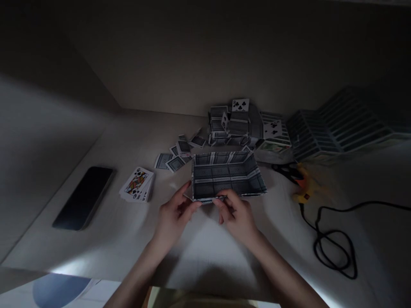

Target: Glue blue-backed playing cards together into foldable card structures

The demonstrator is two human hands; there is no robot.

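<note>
An open-topped box folded from playing cards [212, 172], with dark patterned backs showing, sits in front of me on the table. At its near left corner, my left hand [176, 211] is closed in a pinch, and a thin pale edge shows between its fingers. My right hand [236, 212] grips the middle of the box's near wall between thumb and fingers. Left of the box lies a small pile of playing cards [137, 184], face up with a queen on top. Loose cards [175, 164] lie scattered, mostly face down, behind my left hand.
A black phone [84, 198] lies at the left. Behind the box stands a folded-card structure [229, 126], with long ribbed card pieces [340, 124] to its right. Black-handled scissors [284, 172], a yellow-orange tool [305, 186] and its looped black cable [334, 233] are at the right.
</note>
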